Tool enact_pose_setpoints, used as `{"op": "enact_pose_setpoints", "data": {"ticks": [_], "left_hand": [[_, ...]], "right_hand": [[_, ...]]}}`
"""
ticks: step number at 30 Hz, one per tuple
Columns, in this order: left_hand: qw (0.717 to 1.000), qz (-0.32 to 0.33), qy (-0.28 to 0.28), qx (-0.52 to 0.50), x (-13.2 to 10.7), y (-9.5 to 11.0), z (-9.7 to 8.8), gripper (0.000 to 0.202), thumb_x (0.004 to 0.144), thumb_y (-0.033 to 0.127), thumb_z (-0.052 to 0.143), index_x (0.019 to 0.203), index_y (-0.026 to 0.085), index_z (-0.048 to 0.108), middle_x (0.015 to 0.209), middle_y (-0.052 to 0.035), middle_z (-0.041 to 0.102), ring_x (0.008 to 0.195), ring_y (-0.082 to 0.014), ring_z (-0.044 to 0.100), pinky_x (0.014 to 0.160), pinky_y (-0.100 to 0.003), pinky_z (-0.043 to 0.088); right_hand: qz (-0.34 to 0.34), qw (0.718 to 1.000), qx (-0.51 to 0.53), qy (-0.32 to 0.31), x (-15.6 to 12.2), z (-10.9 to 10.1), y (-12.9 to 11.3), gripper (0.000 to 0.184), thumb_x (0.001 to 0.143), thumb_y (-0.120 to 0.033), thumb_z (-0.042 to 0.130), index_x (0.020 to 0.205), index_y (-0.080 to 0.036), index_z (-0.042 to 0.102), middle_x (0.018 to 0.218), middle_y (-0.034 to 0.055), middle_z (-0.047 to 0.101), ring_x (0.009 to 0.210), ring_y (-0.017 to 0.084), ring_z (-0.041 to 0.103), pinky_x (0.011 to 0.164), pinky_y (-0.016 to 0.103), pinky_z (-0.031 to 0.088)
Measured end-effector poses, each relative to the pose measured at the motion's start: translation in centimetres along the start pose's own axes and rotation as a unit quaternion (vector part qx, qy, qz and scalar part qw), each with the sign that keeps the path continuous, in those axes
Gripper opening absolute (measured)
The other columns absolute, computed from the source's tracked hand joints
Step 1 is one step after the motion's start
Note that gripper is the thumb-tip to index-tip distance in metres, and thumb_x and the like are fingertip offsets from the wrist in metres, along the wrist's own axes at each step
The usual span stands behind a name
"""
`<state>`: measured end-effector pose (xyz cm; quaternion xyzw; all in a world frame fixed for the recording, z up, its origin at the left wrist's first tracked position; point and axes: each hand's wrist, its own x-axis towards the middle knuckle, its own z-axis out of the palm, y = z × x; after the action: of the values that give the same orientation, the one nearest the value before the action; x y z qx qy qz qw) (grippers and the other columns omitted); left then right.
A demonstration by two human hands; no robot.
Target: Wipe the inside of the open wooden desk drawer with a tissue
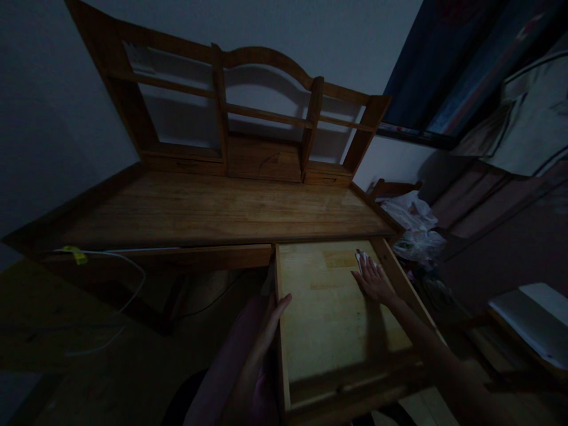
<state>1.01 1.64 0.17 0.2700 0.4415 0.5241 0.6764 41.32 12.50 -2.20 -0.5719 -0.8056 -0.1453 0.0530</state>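
- Dim room; wooden worktop [222, 207] against a pale wall, with an open-backed hutch [248, 112] at its rear.
- Drawer [328, 349] under the worktop's right half pulled well out, pale bottom board exposed and bare but for the cloth.
- Small white cloth [361, 257] lying on the drawer floor near the far right corner, just under the fingertips of the right hand [373, 281].
- Right hand laid flat, palm down, fingers spread and pointing toward the drawer's back; forearm coming in across the drawer's front right corner. Grip open, pressing the cloth rather than clasping it.
- Left hand [273, 322] resting on the drawer's left side wall, thumb over the rim, fingers loosely extended; grip open, holding nothing, seemingly steadying the drawer.
- Judged progress: wiping in hand, with the cloth at the far right corner; impossible to tell from the dim view which parts of the board are already wiped.
- White cable [110, 255] with a yellow tag [75, 254] trailing off the worktop's left front edge.
- Crumpled plastic bags [412, 228] just beside the worktop's right end.
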Motion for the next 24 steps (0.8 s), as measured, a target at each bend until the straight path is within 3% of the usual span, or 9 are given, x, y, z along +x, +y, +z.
{"op": "enact_pose_setpoints", "data": {"ticks": [8, 14, 24], "left_hand": [[1.000, 0.027, -0.004, -0.002, -0.3, 0.0, -0.4, 0.068, 0.076, 0.052, 0.079, 0.136, 0.024, 0.064, 0.133, -0.0135, 0.070, 0.135, -0.0404, 0.055, 0.112, -0.052, 0.046], [1.000, 0.014, -0.009, 0.004, 0.8, -1.4, -1.3, 0.067, 0.079, 0.054, 0.076, 0.137, 0.024, 0.062, 0.134, -0.0163, 0.068, 0.127, -0.0407, 0.062, 0.107, -0.054, 0.049], [1.000, 0.016, -0.006, -0.006, 1.3, -2.1, -1.5, 0.066, 0.077, 0.054, 0.079, 0.132, 0.021, 0.064, 0.131, -0.0137, 0.071, 0.123, -0.0357, 0.066, 0.106, -0.048, 0.051]], "right_hand": [[0.001, 0.998, 0.050, -0.026, -1.3, -1.6, -3.9, 0.071, 0.107, -0.053, 0.019, 0.160, -0.024, -0.019, 0.170, 0.0064, -0.007, 0.156, 0.027, -0.001, 0.124, 0.056, 0.020], [-0.028, 0.997, 0.070, -0.035, -0.9, -2.9, -7.4, 0.072, 0.107, -0.054, 0.022, 0.160, -0.025, -0.017, 0.170, 0.0049, -0.005, 0.157, 0.027, -0.001, 0.124, 0.055, 0.018], [-0.040, 0.994, 0.095, -0.040, -0.3, -3.6, -8.6, 0.072, 0.107, -0.054, 0.024, 0.161, -0.026, -0.015, 0.171, 0.0038, -0.003, 0.157, 0.026, -0.001, 0.124, 0.055, 0.019]]}}
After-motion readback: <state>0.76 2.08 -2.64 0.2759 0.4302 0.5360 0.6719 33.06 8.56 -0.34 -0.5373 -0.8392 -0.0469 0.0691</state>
